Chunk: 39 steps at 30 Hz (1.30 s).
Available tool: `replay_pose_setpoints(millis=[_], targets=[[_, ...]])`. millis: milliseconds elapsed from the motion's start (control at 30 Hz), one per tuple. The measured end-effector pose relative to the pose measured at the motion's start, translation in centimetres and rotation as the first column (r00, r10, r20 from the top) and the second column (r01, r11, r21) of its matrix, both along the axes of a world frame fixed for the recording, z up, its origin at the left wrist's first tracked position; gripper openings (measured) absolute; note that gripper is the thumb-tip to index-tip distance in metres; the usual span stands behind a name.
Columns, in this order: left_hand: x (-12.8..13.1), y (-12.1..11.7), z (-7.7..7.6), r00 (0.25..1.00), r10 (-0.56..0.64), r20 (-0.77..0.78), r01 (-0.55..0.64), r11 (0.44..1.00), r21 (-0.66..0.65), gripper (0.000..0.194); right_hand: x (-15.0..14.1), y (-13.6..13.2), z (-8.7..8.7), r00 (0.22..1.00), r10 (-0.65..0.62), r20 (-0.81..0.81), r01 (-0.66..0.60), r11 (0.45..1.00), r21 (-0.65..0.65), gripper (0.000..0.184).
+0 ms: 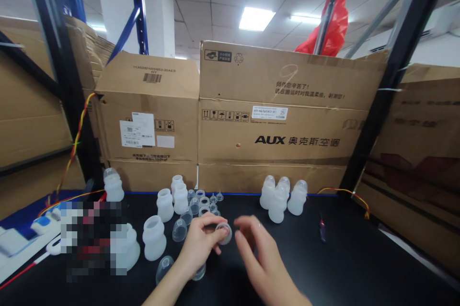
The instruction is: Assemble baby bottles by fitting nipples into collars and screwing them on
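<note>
Between the thumb and fingers of my left hand [203,241] is a clear bottle ring [224,233], its round face turned toward me. My right hand [260,248] is just right of the ring, fingers bent but apart, with nothing visible in it. Left of my hands stand several milky white bottles, among them an open-topped bottle [154,238]. Clear domed caps, such as this cap [179,230], lie close to my left hand. Behind it are more rings and small clear nipples [219,196]. A cap [165,269] is partly covered by my left forearm.
Several capped bottles [276,204] stand together at the back right. A small screwdriver [322,230] lies farther right on the black tabletop [359,258]. Cardboard boxes [273,143] wall off the back. Cables and a power strip [21,253] are at the left, beside a blurred patch.
</note>
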<state>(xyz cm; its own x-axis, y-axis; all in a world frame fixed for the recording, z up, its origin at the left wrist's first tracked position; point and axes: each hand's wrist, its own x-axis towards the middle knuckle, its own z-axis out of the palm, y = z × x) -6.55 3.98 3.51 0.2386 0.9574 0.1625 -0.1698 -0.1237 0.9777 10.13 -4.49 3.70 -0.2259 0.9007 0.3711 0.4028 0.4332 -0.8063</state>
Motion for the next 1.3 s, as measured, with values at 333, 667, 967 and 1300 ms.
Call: replay_pose_setpoints(millis=[333, 667, 967, 1300], targets=[[-0.6, 0.4, -0.2, 0.984, 0.177, 0.026, -0.179, 0.98, 0.089, 0.013, -1.0, 4.9, -0.1, 0.974, 0.095, -0.205, -0.113, 0.99, -0.078, 0.038], [0.5, -0.5, 0.1, 0.998, 0.048, -0.036, -0.043, 0.989, 0.138, 0.018, 0.6, 5.1, -1.5, 0.954, 0.067, -0.292, -0.081, 0.996, -0.037, 0.032], [0.5, -0.1, -1.2, 0.968, 0.183, -0.174, -0.156, 0.976, 0.155, 0.011, -1.1, 3.6, -1.4, 0.984, 0.076, -0.162, -0.054, 0.989, 0.137, 0.012], [0.6, -0.5, -0.6, 0.959, 0.165, -0.23, -0.104, 0.961, 0.256, 0.012, -0.8, 4.5, -1.4, 0.981, -0.102, -0.167, 0.114, 0.992, 0.062, 0.023]])
